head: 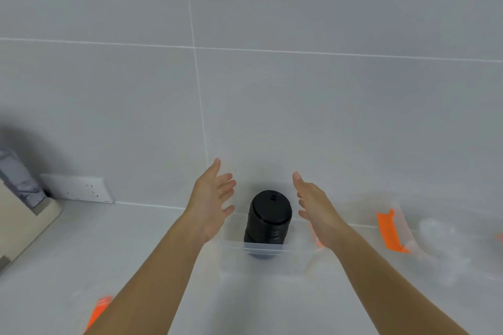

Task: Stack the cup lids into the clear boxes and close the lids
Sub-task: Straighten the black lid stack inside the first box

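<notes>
At the bottom edge, a blurred orange plastic clip (97,313) shows beside the left forearm, on the pale grey-white smooth counter (114,247). Whether it belongs to a box or a box cover cannot be told. Both bare forearms reach forward over this counter from the lower edge.

Further in stands the open clear plastic storage box (261,255), its near wall hazy from motion blur. Inside it rises the tall stack of black round plastic cup lids (268,223), upright and leaning a little, with its top well above the box rim.

The left hand (211,201) is raised to the left of the stack, palm turned toward it, fingers spread and slightly curled, holding nothing. The right hand (313,207) mirrors it on the right side, palm inward, fingers loosely apart, also empty. The stack sits between the two palms, near both but touching neither.

To the right, another clear plastic piece with an orange latch (390,231) lies on the counter, too blurred to tell more.

At far left, a beige appliance corner (24,223) sits by a white wall socket (77,189). Behind everything rises the wall of large pale grey tiles (326,103) with thin white grout lines.
</notes>
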A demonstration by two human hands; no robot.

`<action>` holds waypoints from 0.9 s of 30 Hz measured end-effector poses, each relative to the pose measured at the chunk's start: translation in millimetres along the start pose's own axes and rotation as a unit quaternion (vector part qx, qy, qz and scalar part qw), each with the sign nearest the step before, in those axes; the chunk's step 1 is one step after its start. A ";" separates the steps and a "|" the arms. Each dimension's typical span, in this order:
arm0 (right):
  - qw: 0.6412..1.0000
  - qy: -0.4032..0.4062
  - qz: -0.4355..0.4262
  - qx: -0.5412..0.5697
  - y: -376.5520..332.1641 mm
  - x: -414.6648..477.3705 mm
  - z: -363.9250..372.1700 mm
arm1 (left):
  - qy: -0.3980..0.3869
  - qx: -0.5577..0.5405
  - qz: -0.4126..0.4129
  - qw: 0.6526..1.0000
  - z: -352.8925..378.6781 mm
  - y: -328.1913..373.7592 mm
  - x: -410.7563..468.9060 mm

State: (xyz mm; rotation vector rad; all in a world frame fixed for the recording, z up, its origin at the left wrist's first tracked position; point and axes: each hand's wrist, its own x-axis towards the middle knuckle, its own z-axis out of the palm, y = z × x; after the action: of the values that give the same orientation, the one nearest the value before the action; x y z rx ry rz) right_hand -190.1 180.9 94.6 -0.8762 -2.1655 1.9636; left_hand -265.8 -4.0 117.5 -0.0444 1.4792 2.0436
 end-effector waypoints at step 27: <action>0.983 -0.047 0.164 0.062 27.1 43.7 33.1 | 0.027 0.004 -0.297 0.954 1.0 -44.9 68.9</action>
State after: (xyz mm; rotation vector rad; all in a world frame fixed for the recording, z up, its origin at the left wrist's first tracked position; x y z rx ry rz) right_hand -231.3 172.1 50.2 -1.2061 -2.0243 2.3037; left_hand -299.7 36.5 54.5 -0.4868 1.3012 1.5530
